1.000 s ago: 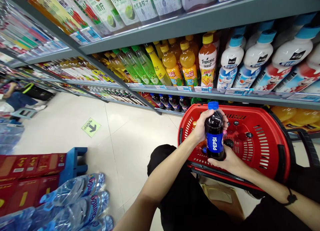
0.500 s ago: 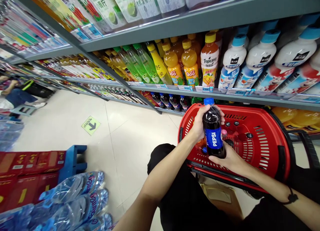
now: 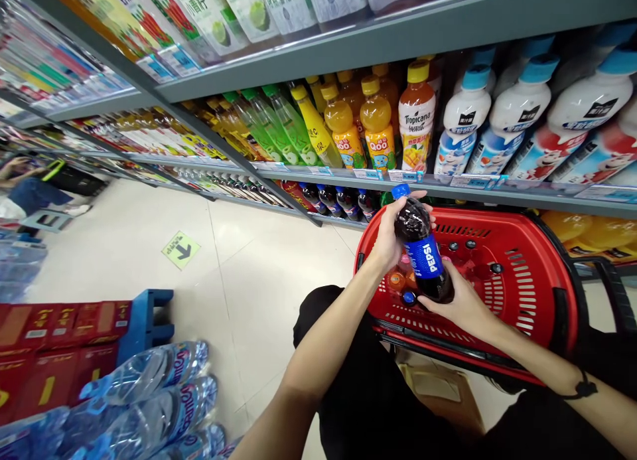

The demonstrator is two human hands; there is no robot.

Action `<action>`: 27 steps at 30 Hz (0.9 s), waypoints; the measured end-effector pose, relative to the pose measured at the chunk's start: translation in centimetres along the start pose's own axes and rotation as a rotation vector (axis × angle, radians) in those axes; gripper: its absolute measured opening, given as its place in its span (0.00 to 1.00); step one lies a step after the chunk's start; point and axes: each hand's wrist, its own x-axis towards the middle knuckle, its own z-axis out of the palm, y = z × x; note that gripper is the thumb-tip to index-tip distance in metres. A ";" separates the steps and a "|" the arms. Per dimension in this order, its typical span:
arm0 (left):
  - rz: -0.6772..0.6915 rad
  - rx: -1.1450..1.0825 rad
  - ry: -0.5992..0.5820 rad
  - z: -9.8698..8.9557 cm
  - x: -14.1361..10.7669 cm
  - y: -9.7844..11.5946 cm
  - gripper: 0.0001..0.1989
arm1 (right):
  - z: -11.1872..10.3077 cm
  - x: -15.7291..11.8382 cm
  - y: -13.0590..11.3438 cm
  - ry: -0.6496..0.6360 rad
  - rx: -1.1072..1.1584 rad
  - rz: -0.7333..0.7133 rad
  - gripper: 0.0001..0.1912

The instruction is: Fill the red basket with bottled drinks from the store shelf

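Note:
A dark Pepsi bottle (image 3: 424,254) with a blue cap and blue label is held between both hands above the red shopping basket (image 3: 540,247). My left hand (image 3: 389,233) wraps round its upper part, just below the cap, with fingers showing on the far side. Near the base, my right hand (image 3: 460,297) grips the bottle, thumb along its near side. It leans, cap toward the upper left. Inside the basket several bottles stand with caps up, among them one with a blue cap (image 3: 409,297) and one with an orange cap (image 3: 397,280); the bottle hides some of them.
Drink shelves run along the far side, with Qoo bottles (image 3: 377,125) and white bottles with blue caps (image 3: 458,121). Large water bottles (image 3: 164,407) and red cartons (image 3: 64,330) stand at lower left. A person (image 3: 27,188) sits at far left. A floor arrow sign (image 3: 180,249) lies on the tiles.
The Pepsi bottle has tilted, its cap moving left and up and its label turning. Both hands keep hold of it. More caps in the basket now show to the left of the bottle.

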 end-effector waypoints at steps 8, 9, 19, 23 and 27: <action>0.121 0.865 -0.203 -1.7 -0.3 3.2 0.22 | -0.9 0.1 1.0 -0.062 0.020 0.058 0.45; 0.108 0.955 -0.215 -2.3 -0.3 3.6 0.22 | -1.1 0.1 1.2 -0.069 -0.008 0.084 0.45; 0.158 0.996 -0.088 -3.7 -0.7 2.1 0.27 | -6.4 1.8 0.5 -0.267 -0.473 -0.005 0.34; 0.209 1.043 -0.062 -2.3 -0.6 -0.7 0.22 | -10.6 3.4 -0.1 -0.349 -0.890 0.137 0.33; 0.139 1.090 -0.087 -0.4 -1.0 -4.9 0.22 | -13.4 4.4 -0.6 -0.269 -0.957 0.286 0.15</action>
